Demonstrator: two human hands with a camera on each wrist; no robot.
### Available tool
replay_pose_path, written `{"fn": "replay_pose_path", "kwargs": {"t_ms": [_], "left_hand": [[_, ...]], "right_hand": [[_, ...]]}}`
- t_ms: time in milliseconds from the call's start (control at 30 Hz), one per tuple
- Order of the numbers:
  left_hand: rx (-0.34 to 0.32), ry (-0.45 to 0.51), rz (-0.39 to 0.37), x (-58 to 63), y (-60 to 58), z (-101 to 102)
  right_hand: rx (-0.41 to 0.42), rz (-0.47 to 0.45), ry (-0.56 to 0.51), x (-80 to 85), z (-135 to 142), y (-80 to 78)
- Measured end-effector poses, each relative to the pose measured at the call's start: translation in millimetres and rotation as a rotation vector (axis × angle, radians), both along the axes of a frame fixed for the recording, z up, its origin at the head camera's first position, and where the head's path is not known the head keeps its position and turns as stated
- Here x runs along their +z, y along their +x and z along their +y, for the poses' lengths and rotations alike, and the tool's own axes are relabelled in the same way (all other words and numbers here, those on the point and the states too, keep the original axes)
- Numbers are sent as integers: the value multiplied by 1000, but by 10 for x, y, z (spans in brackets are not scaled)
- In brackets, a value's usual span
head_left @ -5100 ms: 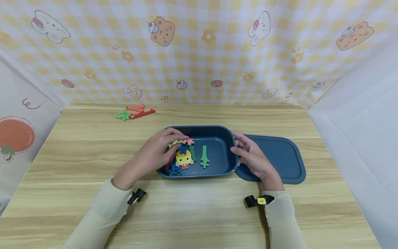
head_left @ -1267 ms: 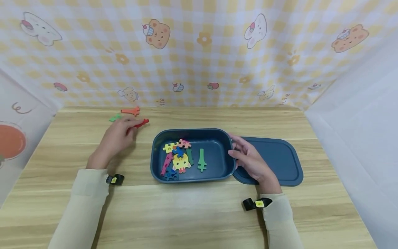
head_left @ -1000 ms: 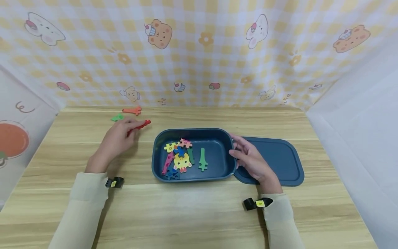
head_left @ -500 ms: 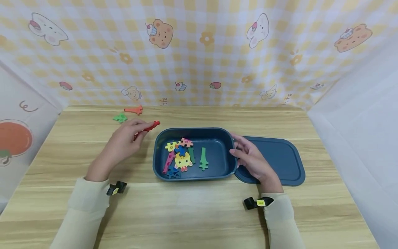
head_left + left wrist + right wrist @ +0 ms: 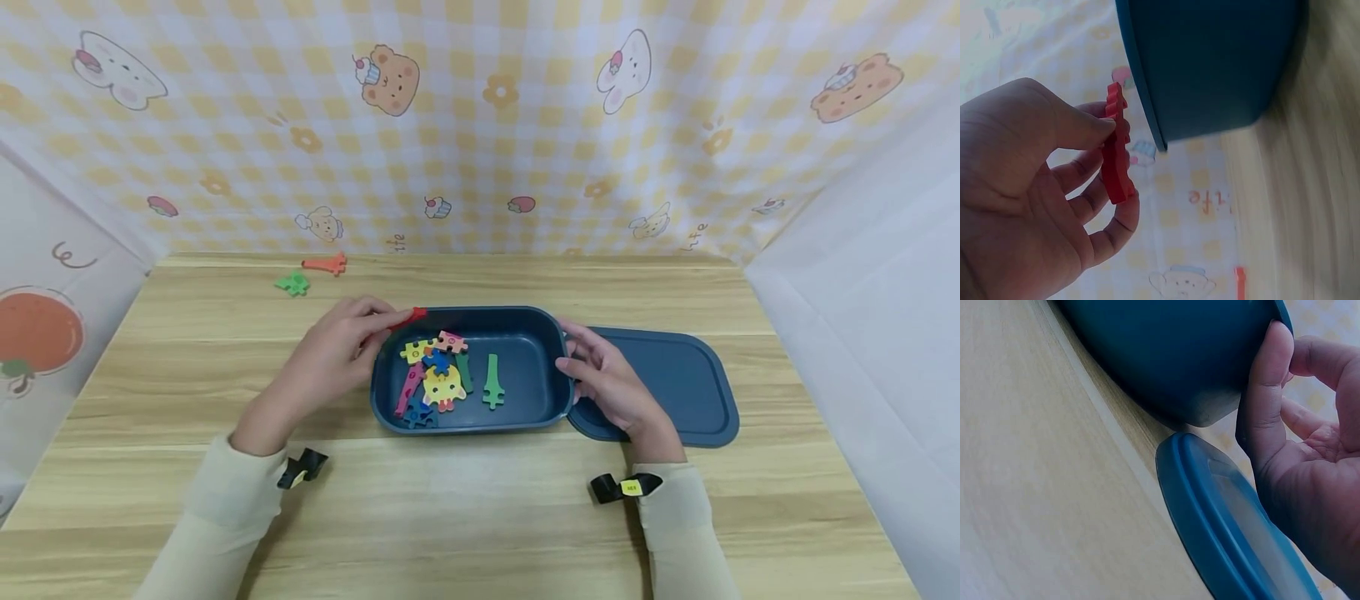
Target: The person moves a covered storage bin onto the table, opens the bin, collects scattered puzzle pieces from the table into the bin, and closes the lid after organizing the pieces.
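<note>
In my left hand (image 5: 333, 346) I pinch a red jigsaw puzzle piece (image 5: 1117, 150) between thumb and fingers, just over the left back rim of a dark blue plastic box (image 5: 517, 423). Several pieces lie inside the box: a yellow animal head (image 5: 444, 387), a green piece (image 5: 492, 383), a magenta piece (image 5: 409, 390), a pink piece (image 5: 452, 342) and blue ones. My right hand (image 5: 607, 379) holds the right end of the box, its thumb at the rim and its fingers around the outside.
The blue lid (image 5: 667, 387) lies flat right of the box, partly under my right hand. At the table's back left lie an orange puzzle piece (image 5: 326, 264) and a light green one (image 5: 294, 284). A checked cloth (image 5: 480, 133) hangs behind the table.
My left hand left the box, took the red piece from the back left group, and carried it right to the box's rim. My right hand stays at the box.
</note>
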State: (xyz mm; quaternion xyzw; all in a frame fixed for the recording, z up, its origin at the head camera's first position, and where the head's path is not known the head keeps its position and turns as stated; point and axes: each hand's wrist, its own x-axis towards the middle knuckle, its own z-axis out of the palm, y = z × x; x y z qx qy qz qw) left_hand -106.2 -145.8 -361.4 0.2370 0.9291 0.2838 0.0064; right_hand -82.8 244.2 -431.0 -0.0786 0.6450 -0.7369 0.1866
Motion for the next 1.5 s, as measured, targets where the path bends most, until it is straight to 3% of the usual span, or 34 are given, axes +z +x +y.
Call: {"fn": "replay_pose_path", "kwargs": {"t_ms": [267,700,1200,1500], "left_hand": [[-54,-19,17,-16,64,143],[-79,-6,13,-14,142,281],[-128,26,-8,-56,181,348],[-108,34,-25,-49,176,353]], "right_hand": [[1,1,-4,1,1,-2],[-9,-8,9,1,-5,1],[-5,1,21,-5,-5,5],[-2,6,15,-3,1,5]]}}
